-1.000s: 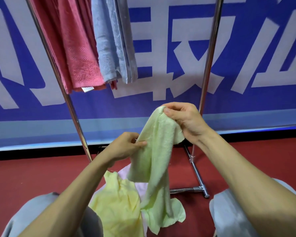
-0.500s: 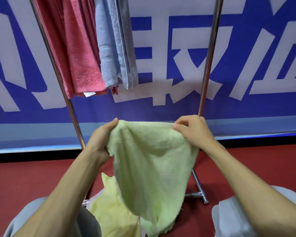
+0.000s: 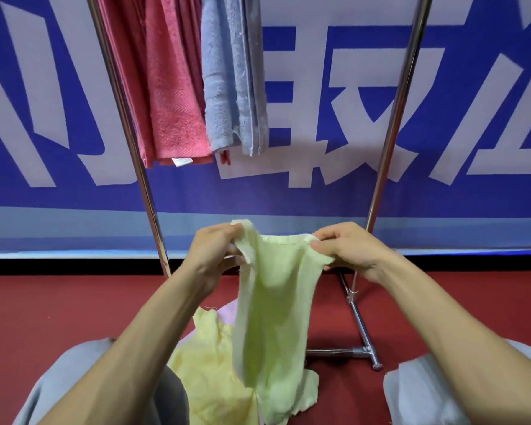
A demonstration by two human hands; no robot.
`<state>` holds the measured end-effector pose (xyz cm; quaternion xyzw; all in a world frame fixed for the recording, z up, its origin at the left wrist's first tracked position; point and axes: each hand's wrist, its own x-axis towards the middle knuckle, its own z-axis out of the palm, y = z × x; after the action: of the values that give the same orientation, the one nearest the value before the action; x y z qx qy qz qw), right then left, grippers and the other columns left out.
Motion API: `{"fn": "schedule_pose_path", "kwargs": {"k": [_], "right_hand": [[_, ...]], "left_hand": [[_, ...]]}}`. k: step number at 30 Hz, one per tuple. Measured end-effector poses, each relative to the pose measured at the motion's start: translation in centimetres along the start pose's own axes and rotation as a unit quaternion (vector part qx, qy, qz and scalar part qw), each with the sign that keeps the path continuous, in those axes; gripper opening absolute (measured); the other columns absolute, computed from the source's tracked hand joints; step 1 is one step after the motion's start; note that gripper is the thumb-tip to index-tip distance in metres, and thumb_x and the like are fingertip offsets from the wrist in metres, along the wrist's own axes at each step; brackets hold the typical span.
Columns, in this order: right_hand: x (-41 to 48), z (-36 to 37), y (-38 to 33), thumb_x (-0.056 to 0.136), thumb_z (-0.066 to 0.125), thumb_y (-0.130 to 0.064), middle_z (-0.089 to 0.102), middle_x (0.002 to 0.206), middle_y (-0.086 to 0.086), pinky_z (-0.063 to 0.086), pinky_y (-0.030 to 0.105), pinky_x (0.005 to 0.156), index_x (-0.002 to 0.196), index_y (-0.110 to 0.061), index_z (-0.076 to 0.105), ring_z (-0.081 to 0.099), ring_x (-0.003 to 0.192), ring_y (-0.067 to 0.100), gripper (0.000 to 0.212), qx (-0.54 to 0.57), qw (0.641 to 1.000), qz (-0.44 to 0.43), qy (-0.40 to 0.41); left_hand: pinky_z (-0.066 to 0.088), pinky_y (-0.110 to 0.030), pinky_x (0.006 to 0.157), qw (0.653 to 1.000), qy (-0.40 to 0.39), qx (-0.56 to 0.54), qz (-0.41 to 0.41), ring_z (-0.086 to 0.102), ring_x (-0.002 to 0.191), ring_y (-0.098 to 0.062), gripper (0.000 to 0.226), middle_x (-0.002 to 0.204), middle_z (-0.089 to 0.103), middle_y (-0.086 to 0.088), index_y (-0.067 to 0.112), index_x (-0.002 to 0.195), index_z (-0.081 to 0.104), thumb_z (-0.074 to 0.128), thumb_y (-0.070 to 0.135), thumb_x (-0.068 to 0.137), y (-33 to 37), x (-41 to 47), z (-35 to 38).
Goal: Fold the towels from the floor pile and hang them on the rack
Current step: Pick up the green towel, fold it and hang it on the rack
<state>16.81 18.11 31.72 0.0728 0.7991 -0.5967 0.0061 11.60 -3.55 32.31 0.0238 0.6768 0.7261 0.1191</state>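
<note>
A light green towel hangs in front of me, held up by its top edge. My left hand pinches its left corner and my right hand pinches its right corner, the two about a hand's width apart. The towel's lower end droops onto the floor pile, where a pale yellow towel and a bit of pink towel lie. On the metal rack behind, a red towel and a light blue towel hang side by side at the upper left.
The rack's left pole and its foot bar stand on the red floor. A blue and white banner covers the wall behind. My knees in grey trousers flank the pile.
The green towel hung bunched, then was spread wide between my hands. Now my hands have come closer together and the towel sags narrower. The view has tilted down a little.
</note>
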Motion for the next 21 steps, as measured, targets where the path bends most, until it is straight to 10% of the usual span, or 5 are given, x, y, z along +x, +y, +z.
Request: {"fn": "schedule_pose_path", "kwargs": {"k": [14,21], "right_hand": [[-0.5,5.1,0.9,0.076,0.075,-0.039,0.075,0.079,-0.007,0.05,0.021,0.071,0.086,-0.022,0.076,0.066,0.074,0.002,0.02,-0.11,0.987,-0.114,0.037],[-0.6,3.9,0.4,0.076,0.077,-0.014,0.076,0.089,0.001,0.053,0.021,0.077,0.098,-0.016,0.075,0.07,0.083,0.011,0.022,-0.216,0.966,-0.141,-0.001]], "left_hand": [[0.054,-0.021,0.051,0.999,-0.016,-0.039,-0.026,0.066,0.054,-0.017,0.019,0.07,0.066,-0.016,-0.006,0.08,0.064,0.051,0.0,0.093,-2.2,-0.7,2.9],[0.059,-0.023,0.058,0.997,-0.051,-0.02,-0.045,0.067,0.056,-0.018,0.014,0.072,0.066,-0.017,-0.006,0.084,0.062,0.057,0.005,0.092,-2.1,-0.8,2.5]]}}
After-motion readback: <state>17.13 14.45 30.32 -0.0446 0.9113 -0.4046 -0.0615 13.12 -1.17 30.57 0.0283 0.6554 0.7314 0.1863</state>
